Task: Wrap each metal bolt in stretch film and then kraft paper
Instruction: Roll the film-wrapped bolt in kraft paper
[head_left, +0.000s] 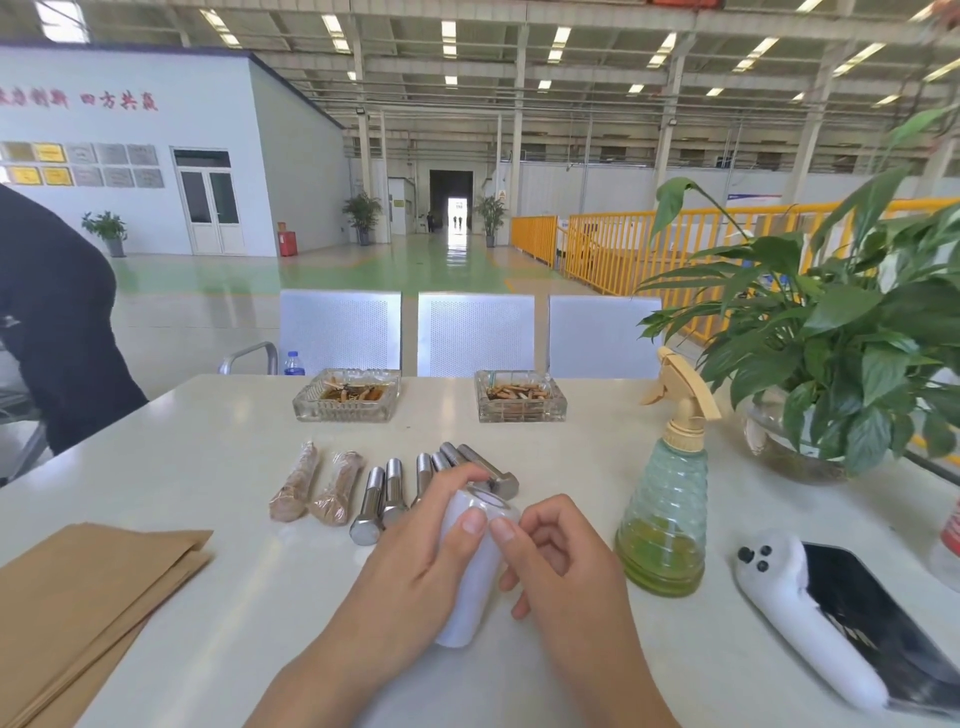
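A light, slippery stretch-film roll is clasped by both hands, its film edge sought at twelve o'clock

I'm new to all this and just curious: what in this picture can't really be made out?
- Bare bolts: the left hand hides some heads, so no count.
- Stretch film roll: both hands cover it; loose end unseen.
- Kraft paper: cut by left edge.
- Phone: cut by right edge.
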